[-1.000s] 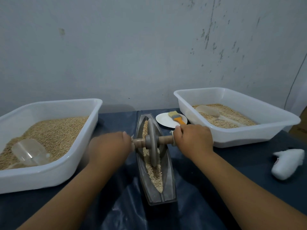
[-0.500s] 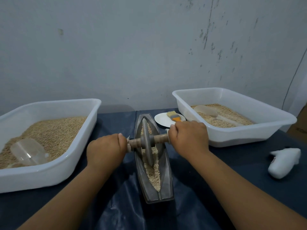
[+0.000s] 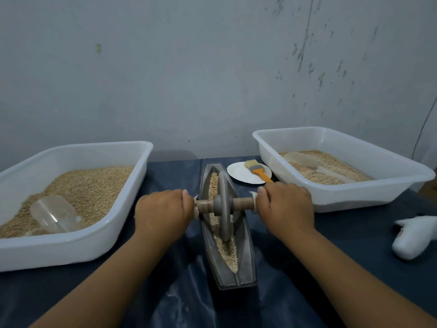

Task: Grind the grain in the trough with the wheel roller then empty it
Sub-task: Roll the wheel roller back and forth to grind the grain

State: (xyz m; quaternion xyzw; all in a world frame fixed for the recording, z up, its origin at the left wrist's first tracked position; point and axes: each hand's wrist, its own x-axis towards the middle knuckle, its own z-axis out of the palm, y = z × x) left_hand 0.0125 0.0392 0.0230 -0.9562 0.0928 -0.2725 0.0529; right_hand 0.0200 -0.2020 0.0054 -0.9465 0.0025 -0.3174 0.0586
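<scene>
In trough (image 3: 246,261): wheel roller (image 3: 224,205) (both hands gripping).

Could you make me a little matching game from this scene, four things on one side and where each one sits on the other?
Things:
1. wheel roller
2. brush
3. clear scoop
4. white cloth

Places:
A. in the left tub of grain
B. on the small white plate
C. on the dark table cover at far right
D. in the trough, held by both hands

Pairs: 1-D, 2-B, 3-A, 4-C
</scene>
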